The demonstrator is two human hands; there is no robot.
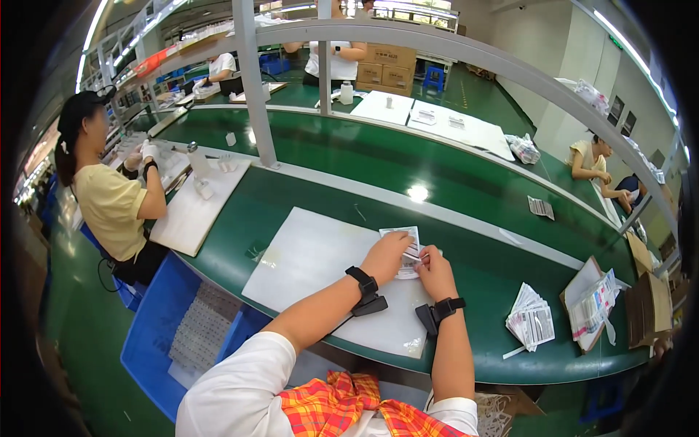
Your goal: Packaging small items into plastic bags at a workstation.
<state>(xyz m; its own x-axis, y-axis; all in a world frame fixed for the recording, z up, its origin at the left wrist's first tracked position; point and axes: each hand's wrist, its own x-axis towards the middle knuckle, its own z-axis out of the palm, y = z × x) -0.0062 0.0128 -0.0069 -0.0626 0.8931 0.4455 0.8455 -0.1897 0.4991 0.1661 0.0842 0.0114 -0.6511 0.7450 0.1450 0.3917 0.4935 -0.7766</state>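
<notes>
Above the right part of a white board point(309, 251), my two hands work at printed white paper slips point(409, 271). My left hand point(386, 256) lies over the slips' left side, its fingers curled onto them. At their right edge my right hand point(436, 274) pinches with thumb and fingers. The fingertips partly cover the slips, so how many are there cannot be made out. A fanned pile of similar printed slips point(531, 317) lies on the green bench, right of my right hand.
Right of the pile stand a plastic-wrapped bundle point(593, 306) and an open cardboard box point(648, 309). A blue bin point(149, 342) sits below the bench at left. A grey metal frame point(378, 198) runs behind the board. A gloved co-worker point(109, 197) works at left, beside bottles point(196, 160).
</notes>
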